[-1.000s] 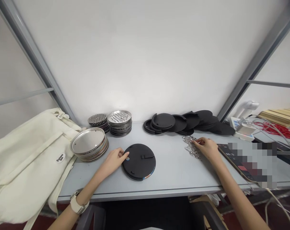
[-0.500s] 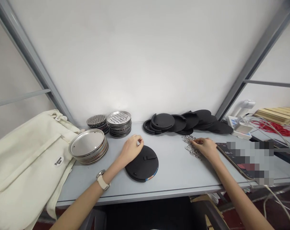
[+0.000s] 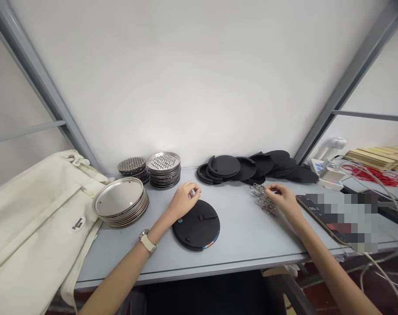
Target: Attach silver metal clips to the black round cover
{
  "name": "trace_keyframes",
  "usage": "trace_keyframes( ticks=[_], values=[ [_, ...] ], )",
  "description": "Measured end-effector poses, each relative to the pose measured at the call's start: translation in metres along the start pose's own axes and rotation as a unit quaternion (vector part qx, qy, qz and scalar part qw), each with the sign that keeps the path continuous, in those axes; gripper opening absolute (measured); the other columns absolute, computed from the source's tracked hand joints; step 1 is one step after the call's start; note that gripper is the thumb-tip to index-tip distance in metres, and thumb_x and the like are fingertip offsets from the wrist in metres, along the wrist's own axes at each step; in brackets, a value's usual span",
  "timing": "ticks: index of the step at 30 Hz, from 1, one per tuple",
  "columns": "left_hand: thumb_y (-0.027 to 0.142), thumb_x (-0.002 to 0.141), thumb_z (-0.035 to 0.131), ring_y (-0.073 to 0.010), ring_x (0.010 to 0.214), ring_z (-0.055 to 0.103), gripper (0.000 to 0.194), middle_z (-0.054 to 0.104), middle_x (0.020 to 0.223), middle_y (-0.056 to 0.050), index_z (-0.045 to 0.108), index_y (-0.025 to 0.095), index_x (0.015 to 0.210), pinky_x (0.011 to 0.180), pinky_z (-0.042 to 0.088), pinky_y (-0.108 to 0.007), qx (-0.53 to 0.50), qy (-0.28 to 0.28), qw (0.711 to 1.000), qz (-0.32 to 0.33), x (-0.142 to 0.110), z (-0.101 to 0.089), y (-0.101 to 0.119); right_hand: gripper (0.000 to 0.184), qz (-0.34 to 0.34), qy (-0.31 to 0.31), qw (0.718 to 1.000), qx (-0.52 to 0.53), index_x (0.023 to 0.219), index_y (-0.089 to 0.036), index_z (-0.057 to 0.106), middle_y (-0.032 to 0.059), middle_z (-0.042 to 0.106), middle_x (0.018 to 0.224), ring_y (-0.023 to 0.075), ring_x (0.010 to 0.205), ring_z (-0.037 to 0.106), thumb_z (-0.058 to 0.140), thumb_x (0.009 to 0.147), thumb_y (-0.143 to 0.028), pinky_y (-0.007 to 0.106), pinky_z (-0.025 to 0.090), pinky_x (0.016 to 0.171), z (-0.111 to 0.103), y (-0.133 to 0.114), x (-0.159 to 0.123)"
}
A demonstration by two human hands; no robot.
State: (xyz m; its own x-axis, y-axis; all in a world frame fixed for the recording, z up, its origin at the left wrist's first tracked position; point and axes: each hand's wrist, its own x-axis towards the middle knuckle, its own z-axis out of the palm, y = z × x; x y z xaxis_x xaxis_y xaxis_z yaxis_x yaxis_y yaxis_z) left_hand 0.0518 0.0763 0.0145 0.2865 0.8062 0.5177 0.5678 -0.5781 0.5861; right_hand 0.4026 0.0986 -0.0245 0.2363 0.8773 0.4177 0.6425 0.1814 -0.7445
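Observation:
A black round disc (image 3: 196, 225) with a small tab and a coloured rim lies flat on the grey table (image 3: 238, 236). My left hand (image 3: 183, 200) rests at the disc's upper left edge, fingers curled and pinched together. My right hand (image 3: 283, 198) is on a heap of small metal clips (image 3: 262, 200), with its fingertips closed on them. A watch sits on my left wrist.
At the left back stand a stack of plain metal plates (image 3: 120, 203) and two stacks of perforated metal discs (image 3: 163, 169). More black discs (image 3: 251, 167) lie along the wall. A cream cloth bag (image 3: 31, 232) hangs off the left edge. A phone (image 3: 320, 213), cables and a white device are on the right.
My left hand moved from the disc's left edge up to its top left, and the disc shifted a little to the right. My right hand stayed on the metal clips.

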Motion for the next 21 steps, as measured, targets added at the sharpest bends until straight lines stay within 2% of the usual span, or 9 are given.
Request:
trace_keyframes(
  ticks=[2, 4, 7, 9, 11, 14, 17, 21],
  values=[
    [0.025, 0.087, 0.048, -0.0102, 0.064, 0.051, 0.018, 0.059, 0.077, -0.001, 0.058, 0.017, 0.075, 0.064, 0.041, -0.024, -0.024, -0.004, 1.0, -0.007, 0.0, -0.001, 0.001, 0.029, 0.014, -0.062, 0.994, 0.089, 0.074, -0.02, 0.056, 0.0065, 0.064, 0.077, 0.0228, 0.076, 0.061, 0.057, 0.074, -0.049, 0.037, 0.048, 0.073, 0.006, -0.027, -0.01],
    [0.032, 0.088, 0.047, -0.0112, 0.067, 0.055, 0.021, 0.061, 0.078, -0.002, 0.06, 0.016, 0.079, 0.066, 0.044, -0.024, -0.092, -0.033, 0.995, -0.023, 0.0, 0.0, 0.005, 0.03, -0.003, -0.137, 0.974, 0.182, 0.075, -0.021, 0.053, 0.0064, 0.065, 0.082, 0.0226, 0.084, 0.061, 0.06, 0.075, -0.051, 0.035, 0.048, 0.077, 0.019, -0.058, -0.022],
    [0.042, 0.088, 0.047, -0.0129, 0.072, 0.061, 0.03, 0.064, 0.09, -0.006, 0.058, 0.015, 0.096, 0.061, 0.047, -0.024, -0.254, -0.118, 0.958, -0.056, -0.002, 0.003, 0.011, 0.031, -0.022, -0.246, 0.926, 0.286, 0.075, -0.022, 0.049, 0.0058, 0.066, 0.083, 0.021, 0.085, 0.062, 0.059, 0.079, -0.051, 0.036, 0.048, 0.081, 0.045, -0.099, -0.041],
    [0.045, 0.087, 0.048, -0.0132, 0.071, 0.061, 0.035, 0.064, 0.093, -0.009, 0.055, 0.014, 0.103, 0.058, 0.048, -0.023, -0.318, -0.161, 0.932, -0.063, -0.004, 0.005, 0.013, 0.032, -0.026, -0.294, 0.9, 0.319, 0.075, -0.022, 0.046, 0.0031, 0.064, 0.074, 0.0192, 0.077, 0.062, 0.059, 0.079, -0.051, 0.036, 0.049, 0.077, 0.063, -0.117, -0.051],
    [0.044, 0.085, 0.053, -0.0116, 0.066, 0.06, 0.035, 0.063, 0.088, -0.007, 0.054, 0.014, 0.103, 0.058, 0.049, -0.023, -0.326, -0.177, 0.926, -0.07, -0.005, 0.007, 0.013, 0.031, -0.028, -0.307, 0.891, 0.334, 0.076, -0.022, 0.045, 0.0001, 0.061, 0.068, 0.0167, 0.069, 0.06, 0.058, 0.08, -0.05, 0.034, 0.049, 0.072, 0.076, -0.126, -0.057],
    [0.042, 0.084, 0.057, -0.0098, 0.064, 0.057, 0.031, 0.06, 0.082, -0.004, 0.053, 0.014, 0.098, 0.06, 0.049, -0.023, -0.308, -0.158, 0.935, -0.081, -0.005, 0.012, 0.01, 0.029, -0.037, -0.312, 0.879, 0.358, 0.077, -0.022, 0.044, -0.0011, 0.058, 0.069, 0.0152, 0.07, 0.058, 0.057, 0.082, -0.048, 0.032, 0.047, 0.072, 0.086, -0.128, -0.058],
    [0.04, 0.081, 0.061, -0.009, 0.064, 0.054, 0.033, 0.055, 0.075, 0.001, 0.05, 0.017, 0.102, 0.06, 0.045, -0.021, -0.263, -0.083, 0.958, -0.076, -0.004, 0.012, 0.007, 0.029, -0.045, -0.312, 0.879, 0.357, 0.079, -0.023, 0.044, -0.0017, 0.056, 0.07, 0.0148, 0.071, 0.056, 0.058, 0.081, -0.048, 0.032, 0.047, 0.074, 0.086, -0.125, -0.055],
    [0.037, 0.083, 0.059, -0.0107, 0.071, 0.053, 0.024, 0.055, 0.081, -0.001, 0.061, 0.018, 0.097, 0.064, 0.043, -0.022, -0.16, -0.046, 0.986, -0.03, -0.002, 0.007, 0.006, 0.029, -0.045, -0.326, 0.875, 0.357, 0.081, -0.022, 0.046, -0.0014, 0.055, 0.071, 0.0145, 0.071, 0.055, 0.059, 0.081, -0.048, 0.031, 0.046, 0.072, 0.085, -0.124, -0.056]
  ],
)
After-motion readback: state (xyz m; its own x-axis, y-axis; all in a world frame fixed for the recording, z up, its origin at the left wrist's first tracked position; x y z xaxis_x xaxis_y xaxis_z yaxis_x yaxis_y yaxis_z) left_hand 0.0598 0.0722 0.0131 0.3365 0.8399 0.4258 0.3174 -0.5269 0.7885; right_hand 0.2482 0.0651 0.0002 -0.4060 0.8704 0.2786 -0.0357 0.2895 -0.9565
